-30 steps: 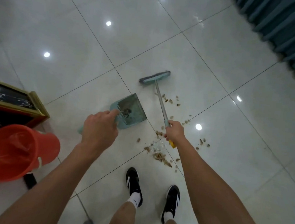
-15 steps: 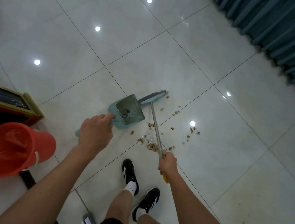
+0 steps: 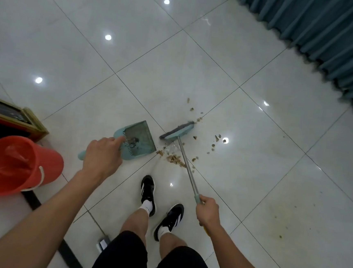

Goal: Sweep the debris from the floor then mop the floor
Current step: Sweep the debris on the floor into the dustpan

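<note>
- Since half a second ago, broom head (image 3: 177,131) has pulled nearer the dustpan (image 3: 137,140), herding debris (image 3: 174,159) toward its mouth.
- Left hand (image 3: 102,159) grips the dustpan handle, steadying it low; right hand (image 3: 208,211) wraps the broom handle.

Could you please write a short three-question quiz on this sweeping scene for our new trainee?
1. True or false: the dustpan is completely free of debris.
2. Which hand holds the broom handle: A) left hand B) right hand?
3. Fill in: the bucket to the person's left is ____ in colour.

Key: 1. False, some bits lie inside it. 2. B. 3. Red-orange.
</note>
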`<state>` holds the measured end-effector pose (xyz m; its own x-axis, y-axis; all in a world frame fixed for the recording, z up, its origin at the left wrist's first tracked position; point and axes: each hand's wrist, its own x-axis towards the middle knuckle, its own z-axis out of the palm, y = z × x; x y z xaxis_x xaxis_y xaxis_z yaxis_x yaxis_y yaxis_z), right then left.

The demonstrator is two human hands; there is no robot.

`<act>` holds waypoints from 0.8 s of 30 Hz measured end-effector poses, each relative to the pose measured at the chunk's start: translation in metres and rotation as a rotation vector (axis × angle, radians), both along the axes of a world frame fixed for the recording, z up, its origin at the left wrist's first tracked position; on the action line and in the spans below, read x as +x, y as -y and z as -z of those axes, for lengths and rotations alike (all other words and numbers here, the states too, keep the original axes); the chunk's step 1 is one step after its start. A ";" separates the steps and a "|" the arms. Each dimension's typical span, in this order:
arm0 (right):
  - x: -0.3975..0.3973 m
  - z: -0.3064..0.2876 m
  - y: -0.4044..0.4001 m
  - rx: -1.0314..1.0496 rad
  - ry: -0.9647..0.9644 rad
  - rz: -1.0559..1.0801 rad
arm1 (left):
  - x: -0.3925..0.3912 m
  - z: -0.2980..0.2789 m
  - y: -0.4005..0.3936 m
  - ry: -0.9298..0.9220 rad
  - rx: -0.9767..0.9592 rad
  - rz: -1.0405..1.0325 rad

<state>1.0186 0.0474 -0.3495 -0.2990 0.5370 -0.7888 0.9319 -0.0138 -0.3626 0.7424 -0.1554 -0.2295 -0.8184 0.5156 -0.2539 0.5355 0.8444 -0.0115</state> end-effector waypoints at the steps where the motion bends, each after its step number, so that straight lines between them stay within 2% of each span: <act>1: 0.005 -0.002 0.002 0.010 -0.019 0.008 | 0.000 -0.001 0.000 -0.005 0.016 0.000; 5: 0.012 -0.008 0.011 0.057 -0.082 -0.001 | -0.012 -0.004 -0.002 -0.031 0.027 0.017; 9: -0.015 -0.005 0.009 0.090 -0.124 0.022 | -0.036 -0.002 -0.010 -0.031 0.067 0.033; 16: -0.135 0.008 -0.026 0.165 -0.151 0.075 | -0.114 0.009 -0.031 -0.028 0.136 0.067; 24: -0.287 0.031 -0.084 0.142 -0.197 0.258 | -0.208 0.027 -0.069 -0.009 0.187 0.110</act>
<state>0.7313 0.1315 -0.3806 -0.2779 0.7151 -0.6413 0.8164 -0.1760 -0.5501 0.5343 -0.0860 -0.2566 -0.7568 0.6390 -0.1380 0.6248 0.7691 0.1346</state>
